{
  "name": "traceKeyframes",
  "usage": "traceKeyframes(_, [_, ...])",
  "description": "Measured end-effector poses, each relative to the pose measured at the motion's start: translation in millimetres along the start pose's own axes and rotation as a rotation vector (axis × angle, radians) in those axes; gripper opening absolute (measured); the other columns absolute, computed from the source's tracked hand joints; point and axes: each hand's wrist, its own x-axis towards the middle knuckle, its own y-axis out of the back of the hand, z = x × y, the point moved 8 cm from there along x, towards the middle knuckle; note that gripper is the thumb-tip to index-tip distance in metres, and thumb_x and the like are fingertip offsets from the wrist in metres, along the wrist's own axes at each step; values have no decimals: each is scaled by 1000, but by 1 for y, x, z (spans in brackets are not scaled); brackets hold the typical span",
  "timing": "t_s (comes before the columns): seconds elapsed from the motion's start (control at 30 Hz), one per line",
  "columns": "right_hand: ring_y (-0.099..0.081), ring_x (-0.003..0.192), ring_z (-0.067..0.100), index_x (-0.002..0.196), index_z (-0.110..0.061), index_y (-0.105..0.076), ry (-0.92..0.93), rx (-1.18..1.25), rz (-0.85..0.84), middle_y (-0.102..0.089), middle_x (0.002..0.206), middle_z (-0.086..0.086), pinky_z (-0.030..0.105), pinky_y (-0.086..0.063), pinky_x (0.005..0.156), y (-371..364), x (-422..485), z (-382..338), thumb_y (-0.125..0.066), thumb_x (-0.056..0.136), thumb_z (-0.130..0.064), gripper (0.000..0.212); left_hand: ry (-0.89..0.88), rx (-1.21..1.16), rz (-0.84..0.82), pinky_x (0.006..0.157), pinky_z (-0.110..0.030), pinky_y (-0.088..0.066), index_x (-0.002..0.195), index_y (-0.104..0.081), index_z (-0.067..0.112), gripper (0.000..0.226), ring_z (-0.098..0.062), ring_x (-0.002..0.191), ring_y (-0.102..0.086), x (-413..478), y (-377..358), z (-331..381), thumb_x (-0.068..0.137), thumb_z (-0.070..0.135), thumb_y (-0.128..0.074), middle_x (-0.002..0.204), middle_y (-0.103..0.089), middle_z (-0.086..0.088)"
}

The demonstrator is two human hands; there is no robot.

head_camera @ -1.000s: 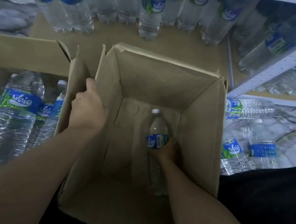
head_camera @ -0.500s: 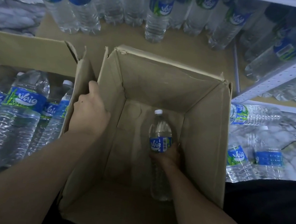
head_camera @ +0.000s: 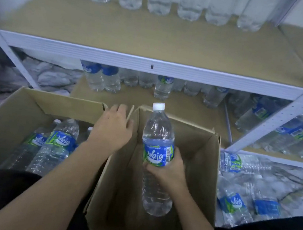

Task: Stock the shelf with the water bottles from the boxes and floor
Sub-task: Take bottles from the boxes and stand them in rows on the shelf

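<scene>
Above the open mouth of the right-hand box, one water bottle was held in my right hand, the fingers wrapped round its label band. Its long axis ran nearly upright, with the cap up and tipped away from me and the base hanging between the box walls. The bare board of the middle shelf lay ahead of the cap and higher, so the coming move would, by my judgement, be a lift up and forward along that axis. The right hand was the nearer one, having the bottle already. My left hand gripped the wall of that same box where it met the left-hand box, fingers over the edge and thumb on the inner side.

Counts:
- One bottle in hand.
- Two boxes.
- At least three boxed bottles in the left-hand box, others hidden by my forearm.
- Six bottle bases in the back row on the middle shelf.
- Three labelled floor bottles to my right, plus blurred ones I could not number.
- Several on the lower shelf, uncounted.
</scene>
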Motion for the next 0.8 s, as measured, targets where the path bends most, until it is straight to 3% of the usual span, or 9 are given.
traceKeyframes(0.1, [-64,74,-6,99,-28,-54,159,1,2,-68,87,-13,8,-47,61,8,-4,-80,-93,52,-24,61,-103,-18,88,104,-43,-38,136,-47,7,48,-32,122,-48,1,52,13,95,32,-51,132,-52,-12])
traceKeyframes(0.27, [-68,82,-2,107,-28,-57,416,63,-4,-71,95,-13,19,-54,73,6,-7,-208,-94,52,-25,66,-202,45,284,104,-41,-37,134,-49,8,64,-29,125,-45,17,153,9,88,48,-28,135,-53,-7])
traceKeyframes(0.4, [-69,87,3,106,-33,-55,555,82,-39,-71,98,-13,25,-55,76,-11,-5,-293,-93,48,-36,70,-164,95,396,104,-44,-39,135,-49,8,69,-26,128,-44,52,219,-23,86,50,-24,138,-52,-7])
traceKeyframes(0.57, [-69,82,-1,107,-31,-57,684,107,-97,-73,94,-14,17,-51,68,-47,12,-387,-95,55,-29,65,-39,162,365,113,-35,-25,146,-35,8,92,-22,139,-33,104,258,-76,76,61,-8,150,-39,-7])
traceKeyframes(0.7, [-70,85,1,109,-29,-57,785,126,-96,-73,94,-13,21,-54,76,-87,44,-455,-95,53,-29,67,83,216,256,116,-31,-16,153,-17,8,64,-20,146,-19,156,253,-124,101,43,-26,159,-21,-7])
traceKeyframes(0.8, [-67,81,-5,108,-27,-56,828,146,-43,-72,92,-14,6,-48,69,-116,75,-487,-94,56,-28,65,121,216,229,116,-33,-18,154,-14,7,61,-21,146,-19,189,242,-151,103,36,-30,159,-20,-8])
